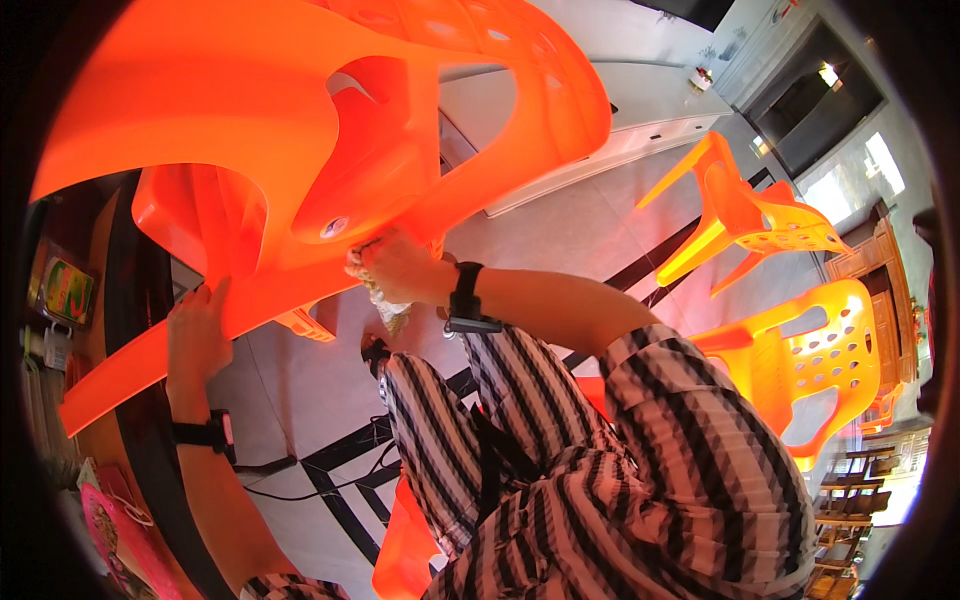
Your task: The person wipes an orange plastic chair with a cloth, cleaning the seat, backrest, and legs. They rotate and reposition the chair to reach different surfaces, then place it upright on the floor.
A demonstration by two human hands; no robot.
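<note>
A large orange plastic armchair (225,112) is tilted in front of me, its cut-out back towards the top of the view. My left hand (196,334) grips one of its legs (116,382), with the thumb hidden behind. Bunched in my right hand (405,266) is a pale cloth (391,311), which hangs below my fingers. That hand presses against the chair's edge, close to a small round sticker (334,227). Both wrists wear black straps with small devices.
Two more orange plastic chairs (750,217) (825,352) stand to the right. A long white cabinet (645,94) runs along the far wall. At left, a dark-edged wooden table (139,300) carries packages. A black cable (315,495) lies on the tiled floor.
</note>
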